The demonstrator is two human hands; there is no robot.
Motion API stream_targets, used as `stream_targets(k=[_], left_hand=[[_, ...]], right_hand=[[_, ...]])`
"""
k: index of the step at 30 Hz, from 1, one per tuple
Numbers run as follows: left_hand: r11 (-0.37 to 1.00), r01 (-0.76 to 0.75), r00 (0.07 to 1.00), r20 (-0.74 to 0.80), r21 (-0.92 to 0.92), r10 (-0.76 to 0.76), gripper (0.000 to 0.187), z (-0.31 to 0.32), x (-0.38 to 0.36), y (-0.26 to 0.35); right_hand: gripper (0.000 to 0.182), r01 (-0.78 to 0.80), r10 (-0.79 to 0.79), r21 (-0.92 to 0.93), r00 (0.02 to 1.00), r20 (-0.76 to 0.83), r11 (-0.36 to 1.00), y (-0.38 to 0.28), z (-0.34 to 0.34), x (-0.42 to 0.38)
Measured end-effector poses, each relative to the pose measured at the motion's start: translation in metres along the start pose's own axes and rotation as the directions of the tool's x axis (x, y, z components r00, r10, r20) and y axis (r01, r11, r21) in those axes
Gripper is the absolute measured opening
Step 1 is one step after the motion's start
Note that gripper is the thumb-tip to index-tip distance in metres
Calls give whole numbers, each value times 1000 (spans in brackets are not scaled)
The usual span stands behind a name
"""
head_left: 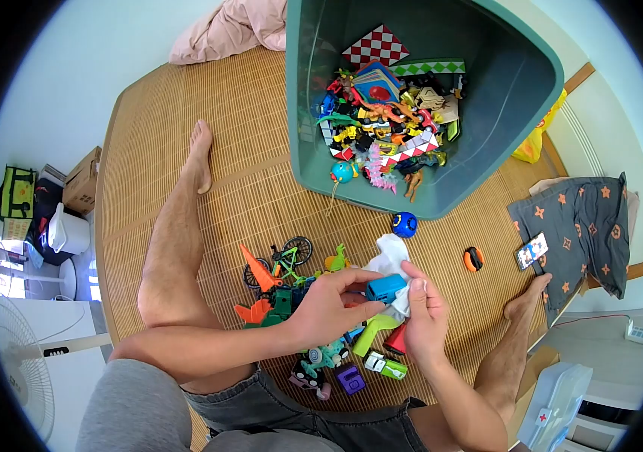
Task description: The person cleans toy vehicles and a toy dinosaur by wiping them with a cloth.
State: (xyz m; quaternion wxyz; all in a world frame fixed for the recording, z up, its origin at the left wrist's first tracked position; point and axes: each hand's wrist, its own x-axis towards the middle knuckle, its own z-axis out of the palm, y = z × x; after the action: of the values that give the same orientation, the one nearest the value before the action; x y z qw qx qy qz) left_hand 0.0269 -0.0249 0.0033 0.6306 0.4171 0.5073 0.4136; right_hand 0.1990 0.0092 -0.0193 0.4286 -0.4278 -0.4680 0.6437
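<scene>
My left hand (329, 303) grips a small blue toy block (386, 288), whose exact kind I cannot make out, between thumb and fingers. A white wipe (390, 255) is pinched in my right hand (426, 316), pressed against the block's right side, with its loose end hanging beyond. Below and beside my hands lie several toys: a green toy bicycle (286, 260), a purple toy piece (350, 378), a green and white toy car (385, 366) and a red piece (396, 340). My left hand partly hides this pile.
A large green bin (479, 177) full of mixed toys lies ahead on the bamboo mat (250, 203). A blue ball (404, 224) and an orange-black ring (473, 259) sit nearby. At right, a phone (531, 251) rests against a dark patterned cushion (585, 226). A fan (24, 369) stands left.
</scene>
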Motion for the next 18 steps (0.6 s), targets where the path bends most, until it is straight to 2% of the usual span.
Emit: stream_targets(k=[1, 3, 5, 7, 10, 11, 14, 18], left_hand=[[1000, -1, 1000, -1, 0, 1, 45, 0, 0, 0], [996, 56, 998, -11, -66, -57, 43, 0, 1, -1], [997, 51, 999, -16, -60, -52, 43, -1, 1, -4], [997, 46, 999, -21, -54, -47, 42, -1, 0, -3], [999, 27, 999, 35, -32, -26, 42, -1, -2, 1], [999, -11, 999, 35, -44, 13, 42, -1, -2, -3], [997, -68, 997, 34, -46, 70, 42, -1, -1, -8], [996, -79, 996, 29, -35, 80, 41, -1, 0, -6]], right_hand=[[33, 2, 0, 44, 998, -60, 999, -1, 1, 0], [34, 30, -28, 33, 998, -56, 999, 1, -4, 0], [34, 57, -56, 21, 997, -54, 998, -2, -5, -2], [36, 103, -94, -134, 993, 67, 986, -9, 1, -5], [39, 73, -56, -174, 993, 101, 982, -8, 10, -6], [41, 22, -9, -119, 994, 104, 993, -5, 8, -6], [38, -30, 47, -122, 990, 135, 992, -4, 3, -5], [33, 8, 5, -103, 992, 123, 995, 0, -2, -4]])
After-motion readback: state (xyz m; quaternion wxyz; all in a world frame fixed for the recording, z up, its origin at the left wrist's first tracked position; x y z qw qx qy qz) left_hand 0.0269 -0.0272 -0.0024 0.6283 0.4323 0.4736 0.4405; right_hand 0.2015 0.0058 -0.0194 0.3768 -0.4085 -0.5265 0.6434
